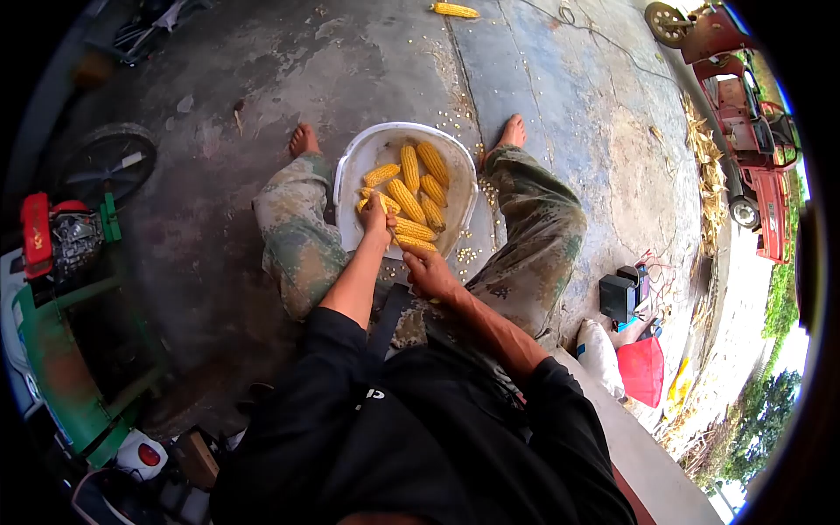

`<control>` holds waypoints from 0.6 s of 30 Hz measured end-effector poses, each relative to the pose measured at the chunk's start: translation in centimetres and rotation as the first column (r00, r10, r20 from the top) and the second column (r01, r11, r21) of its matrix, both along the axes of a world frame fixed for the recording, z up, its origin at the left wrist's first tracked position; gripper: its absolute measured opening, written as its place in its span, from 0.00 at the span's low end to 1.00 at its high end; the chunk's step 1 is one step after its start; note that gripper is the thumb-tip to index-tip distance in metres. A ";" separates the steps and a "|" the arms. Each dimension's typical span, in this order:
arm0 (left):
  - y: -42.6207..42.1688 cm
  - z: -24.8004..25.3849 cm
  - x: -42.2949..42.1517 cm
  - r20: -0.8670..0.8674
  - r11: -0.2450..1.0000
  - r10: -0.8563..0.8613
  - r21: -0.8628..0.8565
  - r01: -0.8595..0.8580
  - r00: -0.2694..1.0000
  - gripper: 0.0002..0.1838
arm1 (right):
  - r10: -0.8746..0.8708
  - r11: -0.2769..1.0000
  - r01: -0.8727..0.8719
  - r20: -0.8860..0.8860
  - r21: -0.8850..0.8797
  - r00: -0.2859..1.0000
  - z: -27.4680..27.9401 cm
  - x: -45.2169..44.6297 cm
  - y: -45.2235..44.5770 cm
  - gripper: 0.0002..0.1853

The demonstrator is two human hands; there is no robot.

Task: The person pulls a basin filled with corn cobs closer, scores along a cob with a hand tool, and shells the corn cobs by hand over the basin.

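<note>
A white tub (346,166) sits on the floor between the person's legs, with several yellow ears of corn (404,199) lying in it. Over the tub's near left part, my left hand (378,219) has its fingers wrapped round an ear of corn, mostly covered by the hand. My right hand (429,273) is closed at the tub's near rim, close below another ear of corn (415,244); what its fingers hold, if anything, is hidden. A dark flat strip (389,317) lies between the forearms, toward the lap.
Loose kernels (468,254) are scattered around the tub. One ear of corn (455,10) lies on the far concrete. At left stand a green machine (74,350) with a red engine and a wheel (107,162). To the right are a black box (618,298), a white sack (599,357) and a red vehicle (770,197).
</note>
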State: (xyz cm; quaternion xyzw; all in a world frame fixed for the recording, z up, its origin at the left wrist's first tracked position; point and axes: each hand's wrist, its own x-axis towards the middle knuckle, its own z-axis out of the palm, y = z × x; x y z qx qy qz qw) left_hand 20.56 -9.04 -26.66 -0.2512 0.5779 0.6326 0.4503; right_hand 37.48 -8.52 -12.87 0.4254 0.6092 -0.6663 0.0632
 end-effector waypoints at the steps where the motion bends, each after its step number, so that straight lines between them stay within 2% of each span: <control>1: -0.1 0.0 0.0 0.027 1.000 0.011 0.019 -0.011 1.000 0.19 | -0.101 0.976 0.094 -0.024 -0.195 0.995 0.1 0.3 0.0 0.20; 3: -0.3 -0.2 0.0 0.070 0.998 0.011 0.061 -0.015 0.997 0.20 | -0.302 0.797 0.249 -0.006 -0.550 0.953 0.7 0.4 0.4 0.20; 4: -0.1 -0.3 0.2 0.128 0.999 0.017 0.034 -0.022 0.992 0.20 | -0.413 0.644 0.322 0.038 -0.694 0.910 0.9 0.4 0.7 0.21; 5: 0.0 -0.8 0.0 0.197 0.990 0.008 0.138 -0.036 0.980 0.20 | -0.414 0.641 0.321 0.038 -0.697 0.910 0.6 0.2 0.5 0.21; 7: 0.0 -1.6 -0.3 0.234 0.995 0.051 0.074 -0.070 0.971 0.20 | -0.568 0.423 0.365 0.072 -0.829 0.820 0.0 -0.4 0.0 0.21; 8: 0.1 -1.2 -0.2 0.231 0.994 0.060 0.073 -0.079 0.971 0.20 | -0.556 0.459 0.382 0.076 -0.802 0.828 0.5 -0.6 -0.1 0.21; 9: 0.1 -0.8 0.0 0.147 0.997 0.049 0.056 -0.057 0.988 0.20 | -0.549 0.462 0.372 0.070 -0.805 0.833 0.1 -0.7 0.1 0.21; 10: -0.4 -0.4 0.5 0.069 0.999 0.026 0.026 -0.028 0.997 0.20 | -0.442 0.659 0.331 0.008 -0.676 0.897 -0.2 -0.5 -0.2 0.21; 11: -0.4 -0.7 0.4 0.066 0.999 0.023 0.021 -0.024 0.998 0.20 | -0.319 0.821 0.259 -0.032 -0.510 0.947 -0.2 -0.5 -0.2 0.21; 12: -0.5 -1.0 0.6 -0.014 1.000 -0.019 0.011 0.019 1.000 0.19 | -0.239 0.900 0.201 -0.053 -0.387 0.970 -0.1 -0.5 -0.4 0.22; 13: -0.6 -1.2 0.8 -0.094 0.998 -0.059 0.001 0.059 0.994 0.19 | -0.240 0.898 0.202 -0.050 -0.390 0.970 -0.1 -0.7 -0.7 0.22; 15: -1.0 -1.4 0.7 -0.111 0.997 -0.076 -0.009 0.076 0.991 0.18 | -0.056 0.997 0.058 0.022 -0.055 0.998 0.0 -1.5 -0.9 0.21; 16: -1.0 -1.6 0.6 -0.096 0.999 -0.048 -0.030 0.045 0.994 0.18 | -0.008 0.988 0.011 -0.025 0.156 1.000 -1.3 -1.5 -1.1 0.20; 17: -0.9 -1.2 0.6 -0.082 0.999 -0.022 -0.051 0.017 0.996 0.19 | -0.013 0.987 0.017 -0.030 0.157 0.999 -2.9 -1.3 -1.5 0.20; 18: -1.1 -1.1 0.6 -0.083 0.998 -0.029 -0.051 0.025 0.996 0.19 | 0.059 0.923 -0.011 -0.113 0.384 0.992 -4.6 -0.8 -1.9 0.20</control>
